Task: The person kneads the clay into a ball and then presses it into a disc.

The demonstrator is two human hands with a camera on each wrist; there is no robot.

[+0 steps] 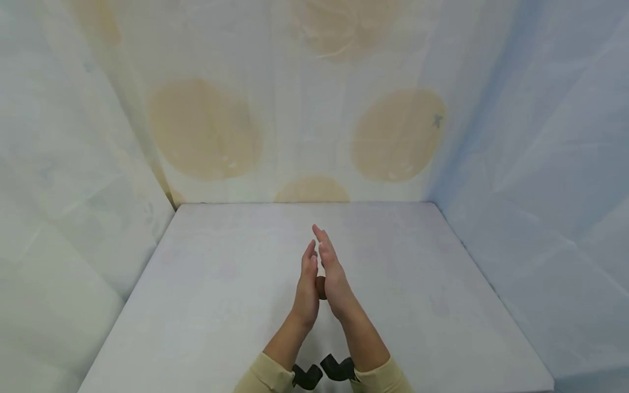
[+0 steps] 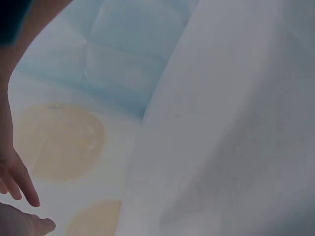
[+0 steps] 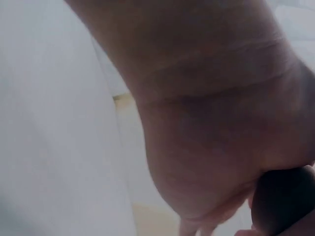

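White table [image 1: 221, 305] fills the lower view, walled on three sides by pale sheeting [image 1: 206, 125] printed with tan ovals. Above the table's middle, left hand [image 1: 307, 289] and right hand [image 1: 334, 278] stand palm to palm, fingers straight, pointing away. Small dark brown round object [image 1: 321, 287] is pressed between the palms, only its edge showing. Black wrist mounts [image 1: 321, 373] sit at cream sleeves [image 1: 262, 376].
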